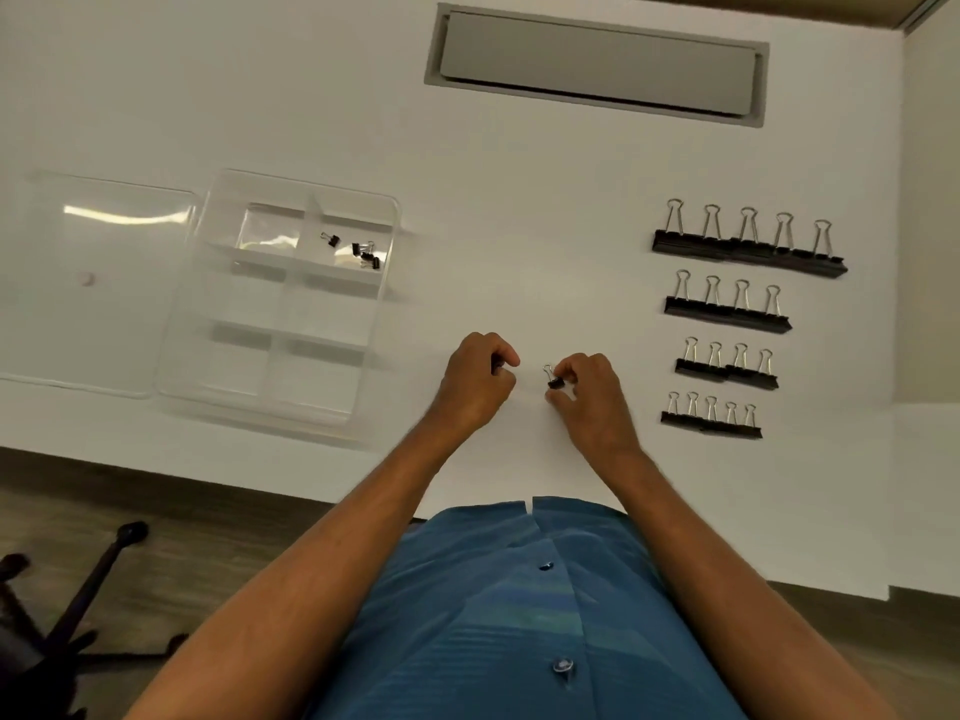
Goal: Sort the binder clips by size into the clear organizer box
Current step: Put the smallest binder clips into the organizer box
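A clear organizer box [291,418] with several compartments lies at the left of the white table. Its far right compartment holds several tiny black binder clips [363,253]. My right hand [589,392] pinches one tiny binder clip [554,379] just above the table in front of me. My left hand [478,379] is beside it with fingers curled, and something small and dark shows at the fingertips; what it is I cannot tell. Four rows of larger binder clips stand at the right, from the biggest row [748,246] at the back to the smallest row [711,426] at the front.
The box's clear lid [98,283] lies flat left of the box. A grey recessed cable hatch [597,65] sits at the back of the table. A black office chair base [67,605] stands on the floor at the lower left.
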